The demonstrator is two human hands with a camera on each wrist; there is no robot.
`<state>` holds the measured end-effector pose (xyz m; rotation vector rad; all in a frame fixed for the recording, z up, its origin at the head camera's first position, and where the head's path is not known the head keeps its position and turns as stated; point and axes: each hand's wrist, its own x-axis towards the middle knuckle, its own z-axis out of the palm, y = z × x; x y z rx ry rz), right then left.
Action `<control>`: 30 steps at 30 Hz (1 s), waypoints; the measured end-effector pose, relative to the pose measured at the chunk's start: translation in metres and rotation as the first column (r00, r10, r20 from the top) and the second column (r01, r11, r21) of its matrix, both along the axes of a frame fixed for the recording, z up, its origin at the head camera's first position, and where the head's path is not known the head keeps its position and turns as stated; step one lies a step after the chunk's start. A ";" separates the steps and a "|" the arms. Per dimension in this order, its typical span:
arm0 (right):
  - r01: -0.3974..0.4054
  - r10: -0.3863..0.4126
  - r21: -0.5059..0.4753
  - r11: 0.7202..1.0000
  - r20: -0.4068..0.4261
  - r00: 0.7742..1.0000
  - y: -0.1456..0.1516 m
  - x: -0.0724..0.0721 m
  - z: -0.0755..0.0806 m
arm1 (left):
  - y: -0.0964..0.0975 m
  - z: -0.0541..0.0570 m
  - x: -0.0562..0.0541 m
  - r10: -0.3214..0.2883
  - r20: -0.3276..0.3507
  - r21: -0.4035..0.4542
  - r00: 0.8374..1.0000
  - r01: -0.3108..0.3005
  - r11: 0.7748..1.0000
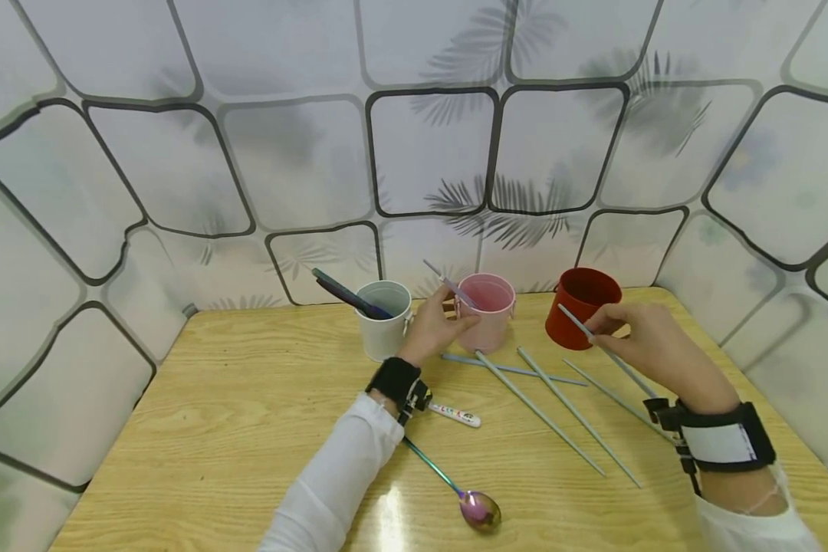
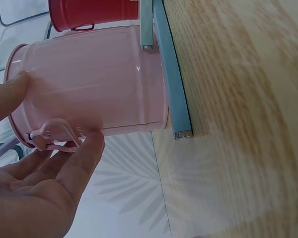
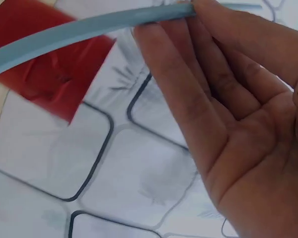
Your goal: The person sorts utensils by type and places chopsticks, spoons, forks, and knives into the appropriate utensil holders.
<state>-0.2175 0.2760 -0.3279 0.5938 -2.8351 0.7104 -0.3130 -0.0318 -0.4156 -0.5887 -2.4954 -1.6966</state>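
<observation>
Holding pink bucket (image 1: 494, 330), centre of frame, with left hand (image 1: 433, 326); pinching stick (image 3: 99, 26), right of frame, with right hand (image 1: 655, 343), near red bucket (image 1: 564, 323). Might tip pink bucket by pressing its rim, or drop stick through loose pinch.

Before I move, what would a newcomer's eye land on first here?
Probably the red bucket, the boldest colour, at the back right of the table, with the right hand pinching a grey-blue stick near it. Next would come the pink bucket to its left, held by the left hand, and the shiny metallic spoon lying at the lower middle of the head view.
</observation>
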 end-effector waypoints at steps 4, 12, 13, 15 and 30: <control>-0.024 0.011 -0.088 0.996 -0.145 0.989 -0.019 0.009 0.007 | 0.000 -0.001 -0.002 -0.002 -0.004 0.006 1.000 0.002 1.000; -0.168 0.023 -0.267 0.949 -0.470 0.882 -0.060 0.022 0.020 | 0.000 -0.002 -0.003 -0.004 -0.012 -0.004 1.000 0.004 1.000; -0.184 0.020 -0.283 0.941 -0.496 0.868 -0.065 0.023 0.022 | 0.000 -0.002 -0.003 -0.003 -0.012 -0.006 1.000 0.003 1.000; -0.224 0.020 -0.311 0.924 -0.545 0.838 -0.073 0.024 0.026 | 0.000 -0.001 -0.002 0.000 -0.011 -0.008 1.000 0.000 1.000; -0.504 -0.049 -0.528 0.683 -0.722 0.690 -0.124 0.019 0.049 | -0.001 0.001 0.000 0.006 0.005 -0.003 1.000 -0.006 1.000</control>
